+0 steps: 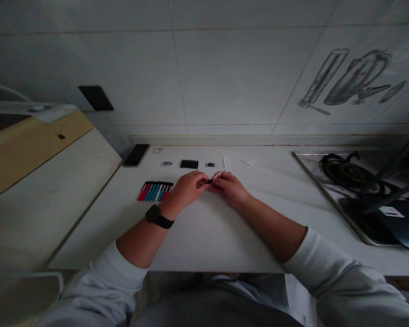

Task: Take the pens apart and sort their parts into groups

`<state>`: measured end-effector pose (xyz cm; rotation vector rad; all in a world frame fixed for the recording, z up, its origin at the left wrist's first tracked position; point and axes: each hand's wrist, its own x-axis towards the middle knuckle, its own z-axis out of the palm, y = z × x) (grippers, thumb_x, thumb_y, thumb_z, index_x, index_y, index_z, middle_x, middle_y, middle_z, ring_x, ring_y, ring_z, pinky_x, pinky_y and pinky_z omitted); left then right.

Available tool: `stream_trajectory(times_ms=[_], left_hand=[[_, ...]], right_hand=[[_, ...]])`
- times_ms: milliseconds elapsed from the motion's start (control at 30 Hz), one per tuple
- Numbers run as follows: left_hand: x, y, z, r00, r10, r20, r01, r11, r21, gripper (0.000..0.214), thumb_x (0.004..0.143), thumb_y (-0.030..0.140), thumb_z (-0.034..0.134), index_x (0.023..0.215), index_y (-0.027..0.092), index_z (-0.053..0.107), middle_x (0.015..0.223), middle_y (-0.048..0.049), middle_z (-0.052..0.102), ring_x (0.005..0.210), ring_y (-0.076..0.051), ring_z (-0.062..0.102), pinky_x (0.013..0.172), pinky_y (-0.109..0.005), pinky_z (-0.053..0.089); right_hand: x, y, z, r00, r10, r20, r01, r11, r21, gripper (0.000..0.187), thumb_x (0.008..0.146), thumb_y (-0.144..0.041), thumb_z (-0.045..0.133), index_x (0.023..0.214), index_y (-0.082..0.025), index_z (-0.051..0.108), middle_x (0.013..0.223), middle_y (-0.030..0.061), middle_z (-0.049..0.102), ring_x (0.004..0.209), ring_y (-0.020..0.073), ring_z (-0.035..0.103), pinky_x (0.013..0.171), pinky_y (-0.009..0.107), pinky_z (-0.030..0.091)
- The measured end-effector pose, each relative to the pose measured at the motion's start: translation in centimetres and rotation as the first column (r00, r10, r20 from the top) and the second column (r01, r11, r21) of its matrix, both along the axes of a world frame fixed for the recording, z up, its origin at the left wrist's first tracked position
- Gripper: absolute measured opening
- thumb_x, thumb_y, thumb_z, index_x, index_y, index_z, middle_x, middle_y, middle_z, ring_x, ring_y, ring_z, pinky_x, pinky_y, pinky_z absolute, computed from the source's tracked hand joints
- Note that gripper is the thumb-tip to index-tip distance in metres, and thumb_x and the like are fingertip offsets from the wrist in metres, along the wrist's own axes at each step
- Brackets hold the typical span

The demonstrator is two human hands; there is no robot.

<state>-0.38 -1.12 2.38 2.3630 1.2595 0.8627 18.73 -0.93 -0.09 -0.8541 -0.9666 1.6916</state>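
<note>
Over the white counter, my left hand (191,186) and my right hand (232,188) meet fingertip to fingertip. My left fingers pinch a small black piece (209,181), partly hidden by them. A thin white stick (218,174) juts up from between my right thumb and fingers and points at the black piece; whether the two are joined I cannot tell. Behind my hands lie several white sticks (226,164), small dark clip-like parts (210,165) and a row of black caps (189,164). Beside my left wrist, red, blue and white pen-like barrels (155,191) lie side by side.
Along the back are small silver parts (167,163), a ring (157,150), small white bits (248,162) and a phone (135,155). A gas stove (327,190) with dark items on it stands at right. A tilted board (54,181) borders the left side.
</note>
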Motion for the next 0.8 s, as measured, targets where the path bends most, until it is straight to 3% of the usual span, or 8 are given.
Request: stream_trajectory(times_ms=[167, 300, 500, 800], left_hand=[[-0.1, 0.1, -0.1, 0.999, -0.044, -0.028, 0.045, 0.998, 0.041, 0.02, 0.09, 0.017, 0.066, 0.108, 0.022, 0.071, 0.104, -0.0049, 0.072, 0.095, -0.019, 0.066, 0.086, -0.032, 0.053], [-0.2, 0.2, -0.1, 0.998, -0.03, -0.049, 0.035, 0.994, 0.103, 0.016, 0.09, 0.017, 0.065, 0.105, 0.021, 0.071, 0.102, -0.0053, 0.072, 0.099, -0.021, 0.065, 0.09, -0.035, 0.051], [-0.6, 0.1, 0.2, 0.996, 0.021, -0.085, -0.01, 0.992, 0.126, 0.01, 0.094, 0.03, 0.067, 0.098, 0.021, 0.069, 0.098, -0.0057, 0.07, 0.094, -0.021, 0.064, 0.085, -0.034, 0.049], [-1.1, 0.2, 0.1, 0.995, 0.081, -0.052, -0.071, 0.981, 0.181, 0.007, 0.094, 0.024, 0.066, 0.1, 0.021, 0.068, 0.1, -0.0057, 0.069, 0.095, -0.02, 0.064, 0.087, -0.033, 0.049]], right_hand=[[0.3, 0.2, -0.3, 1.0, 0.018, 0.022, -0.017, 0.999, -0.032, 0.036, 0.065, -0.037, 0.091, 0.082, -0.02, 0.063, 0.082, 0.0013, 0.07, 0.081, 0.017, 0.07, 0.083, 0.036, 0.058], [0.3, 0.2, -0.2, 0.999, 0.029, 0.031, -0.028, 0.999, -0.039, 0.036, 0.066, -0.04, 0.091, 0.082, -0.02, 0.066, 0.078, 0.0017, 0.07, 0.077, 0.0157, 0.069, 0.078, 0.033, 0.058], [0.5, 0.4, -0.2, 0.999, 0.037, -0.009, -0.038, 0.995, -0.089, 0.036, 0.062, -0.037, 0.093, 0.085, -0.02, 0.071, 0.082, 0.0023, 0.072, 0.074, 0.0148, 0.067, 0.074, 0.031, 0.058], [1.2, 1.0, -0.4, 0.999, -0.028, -0.04, 0.023, 0.993, -0.115, 0.031, 0.071, -0.036, 0.088, 0.09, -0.022, 0.067, 0.088, 0.0025, 0.072, 0.083, 0.0166, 0.069, 0.081, 0.033, 0.059]])
